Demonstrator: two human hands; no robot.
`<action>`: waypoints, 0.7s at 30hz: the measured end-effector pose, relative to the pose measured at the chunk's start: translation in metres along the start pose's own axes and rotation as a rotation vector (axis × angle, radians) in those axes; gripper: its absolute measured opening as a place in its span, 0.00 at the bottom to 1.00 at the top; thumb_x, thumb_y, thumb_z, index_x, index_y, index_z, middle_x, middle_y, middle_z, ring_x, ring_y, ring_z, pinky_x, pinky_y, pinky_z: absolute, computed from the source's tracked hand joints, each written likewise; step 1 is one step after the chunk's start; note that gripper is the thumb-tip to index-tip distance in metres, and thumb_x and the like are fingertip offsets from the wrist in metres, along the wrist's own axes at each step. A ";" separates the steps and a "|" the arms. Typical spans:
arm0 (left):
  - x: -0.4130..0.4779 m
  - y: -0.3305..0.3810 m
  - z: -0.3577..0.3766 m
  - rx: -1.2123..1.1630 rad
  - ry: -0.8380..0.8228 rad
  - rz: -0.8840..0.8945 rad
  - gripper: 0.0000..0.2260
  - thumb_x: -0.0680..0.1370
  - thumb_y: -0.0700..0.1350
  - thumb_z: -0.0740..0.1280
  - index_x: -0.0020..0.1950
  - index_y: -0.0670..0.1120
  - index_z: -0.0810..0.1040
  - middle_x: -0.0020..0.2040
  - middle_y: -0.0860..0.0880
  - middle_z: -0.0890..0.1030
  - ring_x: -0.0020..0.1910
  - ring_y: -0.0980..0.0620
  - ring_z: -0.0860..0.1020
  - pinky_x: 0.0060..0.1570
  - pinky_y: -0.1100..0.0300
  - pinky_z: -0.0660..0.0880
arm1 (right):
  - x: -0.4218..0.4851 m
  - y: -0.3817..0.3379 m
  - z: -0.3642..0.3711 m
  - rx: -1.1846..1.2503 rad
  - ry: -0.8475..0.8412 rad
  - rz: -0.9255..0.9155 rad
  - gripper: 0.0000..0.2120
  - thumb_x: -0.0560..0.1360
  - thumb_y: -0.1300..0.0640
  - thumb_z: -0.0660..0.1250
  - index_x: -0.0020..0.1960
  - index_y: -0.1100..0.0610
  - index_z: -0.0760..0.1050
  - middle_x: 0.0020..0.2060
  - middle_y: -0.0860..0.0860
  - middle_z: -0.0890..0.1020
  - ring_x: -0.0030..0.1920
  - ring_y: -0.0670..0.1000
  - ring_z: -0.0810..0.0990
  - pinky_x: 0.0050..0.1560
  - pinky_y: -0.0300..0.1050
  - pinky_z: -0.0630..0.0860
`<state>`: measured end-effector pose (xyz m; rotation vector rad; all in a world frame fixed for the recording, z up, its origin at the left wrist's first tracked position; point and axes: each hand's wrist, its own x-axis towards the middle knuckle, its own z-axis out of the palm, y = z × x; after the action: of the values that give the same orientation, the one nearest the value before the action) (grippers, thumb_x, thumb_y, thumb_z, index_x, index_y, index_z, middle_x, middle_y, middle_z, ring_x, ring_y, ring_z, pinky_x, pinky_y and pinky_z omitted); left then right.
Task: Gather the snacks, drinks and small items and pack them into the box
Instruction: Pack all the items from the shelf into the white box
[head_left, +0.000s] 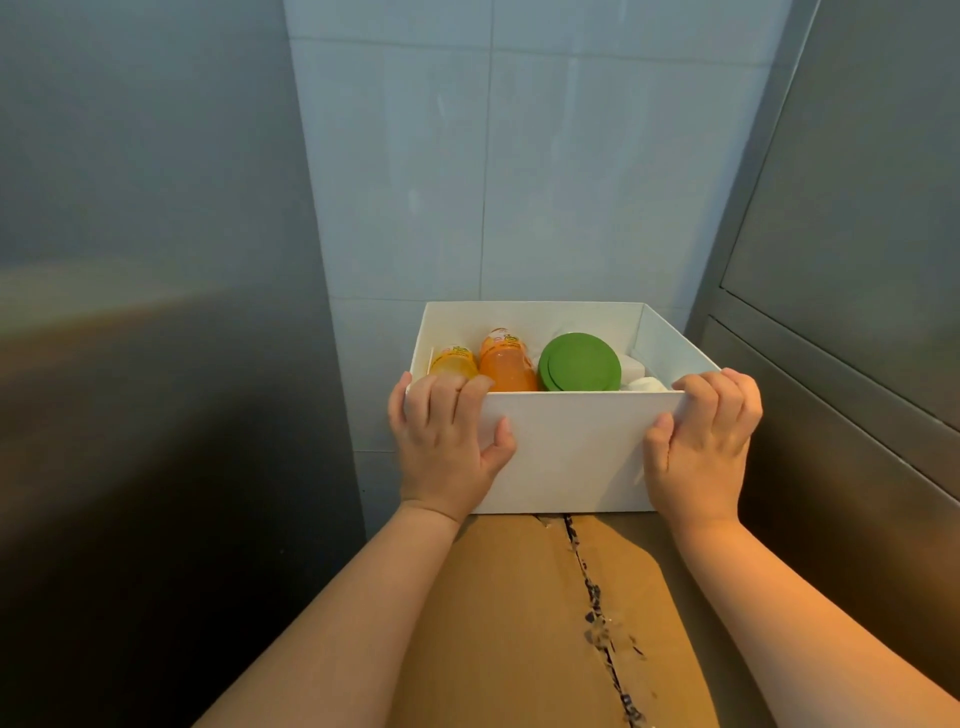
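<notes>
A white open box (571, 447) stands on a brown cardboard carton (519, 597). Inside it I see a yellow drink bottle (452, 361), an orange drink bottle (505, 361), a jar with a green lid (579, 362) and small white items (641, 378) at the right. My left hand (447, 441) grips the box's near left corner, fingers hooked over the rim and thumb on the front wall. My right hand (704, 441) grips the near right corner the same way.
A tiled wall (519, 156) rises right behind the box. Steel panels close in on the left (145, 312) and right (857, 260). The carton's top has a torn tape seam (597, 597) running toward me.
</notes>
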<state>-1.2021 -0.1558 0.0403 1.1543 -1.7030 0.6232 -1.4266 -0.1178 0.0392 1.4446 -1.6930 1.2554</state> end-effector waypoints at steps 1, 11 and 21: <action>0.001 0.000 0.001 0.001 -0.003 0.001 0.13 0.74 0.54 0.57 0.53 0.49 0.67 0.48 0.44 0.77 0.52 0.46 0.68 0.64 0.46 0.63 | 0.001 0.000 0.001 -0.005 -0.004 -0.002 0.15 0.77 0.51 0.50 0.57 0.60 0.65 0.57 0.56 0.66 0.64 0.59 0.62 0.68 0.41 0.54; 0.003 -0.001 0.007 -0.032 -0.022 -0.009 0.13 0.74 0.54 0.57 0.54 0.48 0.68 0.48 0.43 0.76 0.52 0.45 0.68 0.64 0.46 0.61 | 0.005 0.005 -0.005 -0.068 -0.135 -0.006 0.16 0.77 0.50 0.50 0.60 0.58 0.65 0.60 0.56 0.68 0.67 0.58 0.61 0.69 0.45 0.57; 0.007 0.008 -0.037 -0.171 -0.331 -0.051 0.18 0.75 0.46 0.63 0.65 0.45 0.70 0.61 0.45 0.73 0.64 0.45 0.67 0.71 0.43 0.55 | 0.004 0.004 -0.058 -0.157 -0.499 -0.055 0.32 0.76 0.54 0.64 0.74 0.50 0.52 0.75 0.51 0.55 0.76 0.53 0.48 0.66 0.48 0.59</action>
<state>-1.1941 -0.1256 0.0630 1.2218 -1.9549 0.2569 -1.4401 -0.0670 0.0643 1.7925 -1.9962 0.7458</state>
